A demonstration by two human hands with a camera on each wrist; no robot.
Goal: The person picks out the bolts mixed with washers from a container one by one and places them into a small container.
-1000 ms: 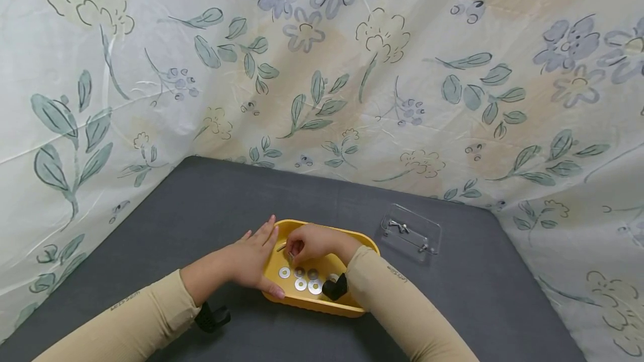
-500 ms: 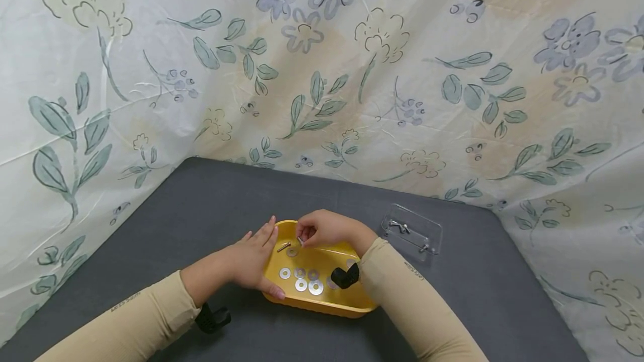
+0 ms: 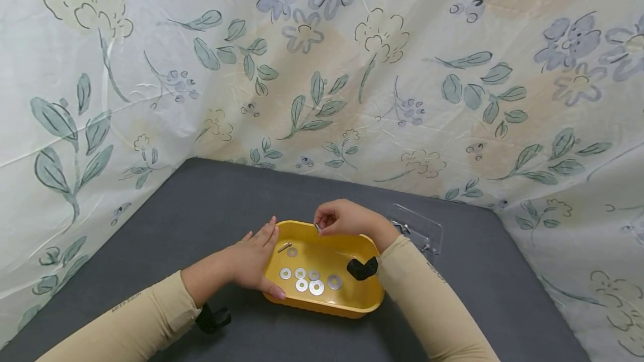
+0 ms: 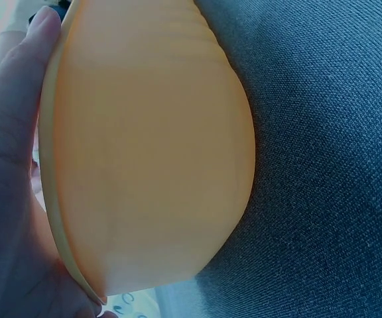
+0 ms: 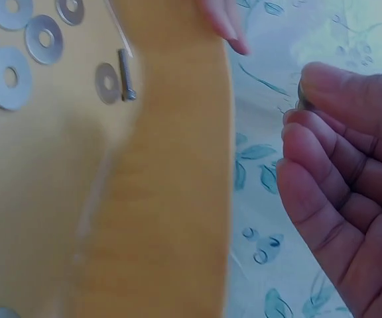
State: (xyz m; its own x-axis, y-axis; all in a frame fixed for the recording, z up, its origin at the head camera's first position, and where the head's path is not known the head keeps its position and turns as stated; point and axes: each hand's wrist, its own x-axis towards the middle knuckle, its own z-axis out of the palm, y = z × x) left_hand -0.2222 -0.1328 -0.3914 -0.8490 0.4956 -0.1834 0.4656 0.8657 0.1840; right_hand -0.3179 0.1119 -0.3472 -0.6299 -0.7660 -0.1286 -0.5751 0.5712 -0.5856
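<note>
Small metal piece (image 3: 318, 228): pinched in the right hand (image 3: 342, 218), lifted over the yellow tray's (image 3: 369, 295) far rim.
Left hand (image 3: 254, 258): fingers straight, pressed against the tray's left wall.
Left in tray: six washers (image 3: 308, 280) and a screw (image 3: 284, 247).
Clear box (image 3: 420, 229): just beyond, already holding small metal parts.

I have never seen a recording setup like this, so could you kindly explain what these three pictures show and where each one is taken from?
There is no machine here: a person works with two bare hands, wearing three cameras. The wide picture comes from the head, looking down at a grey table walled by flowered cloth. The other two come from the wrists. The left hand rests flat against the side of a yellow tray, seen up close in the left wrist view. In the tray lie flat metal washers and a small bolt. The right hand pinches a small metal piece over the tray's far rim. A clear plastic box sits behind it.
</note>
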